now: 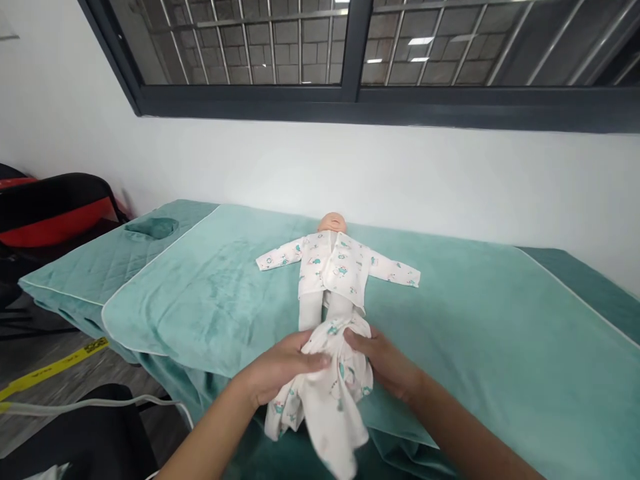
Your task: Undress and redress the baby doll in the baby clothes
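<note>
At six o'clock from the doll, gathering the garment, pinching it with left hand at nine, right hand at three; seemingly dressing the legs, likely needing to ease it toward twelve.

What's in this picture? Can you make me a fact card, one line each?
Left hand: holds a bunched white cloth garment with small green prints
Right hand: grips the same garment from the other side
Lying face up: smooth peach-headed baby doll, arms spread, in a white printed cloth jacket
Under it: teal plush-covered bed
Behind: white wall, dark-framed window
Far left: black-and-red chair
</note>
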A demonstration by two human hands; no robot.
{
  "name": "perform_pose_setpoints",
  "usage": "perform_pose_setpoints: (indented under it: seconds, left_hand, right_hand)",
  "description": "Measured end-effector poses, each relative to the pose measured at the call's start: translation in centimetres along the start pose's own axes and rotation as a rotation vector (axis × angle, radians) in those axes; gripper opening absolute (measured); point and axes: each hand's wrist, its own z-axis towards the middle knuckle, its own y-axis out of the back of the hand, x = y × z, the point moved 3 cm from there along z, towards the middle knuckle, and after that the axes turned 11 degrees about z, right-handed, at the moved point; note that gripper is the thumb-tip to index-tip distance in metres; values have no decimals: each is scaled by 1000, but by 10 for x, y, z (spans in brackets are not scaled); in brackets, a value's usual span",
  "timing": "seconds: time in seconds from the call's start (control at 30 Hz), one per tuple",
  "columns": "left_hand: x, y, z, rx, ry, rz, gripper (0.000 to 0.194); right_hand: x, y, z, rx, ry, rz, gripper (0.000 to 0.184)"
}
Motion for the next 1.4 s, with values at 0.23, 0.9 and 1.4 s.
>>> perform_pose_setpoints:
  seconds: [0.23, 0.9, 1.4]
  left_hand:
    - [5, 6, -10, 61, 69, 175, 57]
    - [10, 12, 2, -31, -21, 416, 37]
    - [-49, 20, 79, -666, -285, 749, 10]
  right_hand:
    - [-34, 18, -15, -161, 118, -277, 33]
    - [-69, 3, -22, -502, 217, 313, 40]
    - [0, 54, 46, -635, 522, -625, 21]
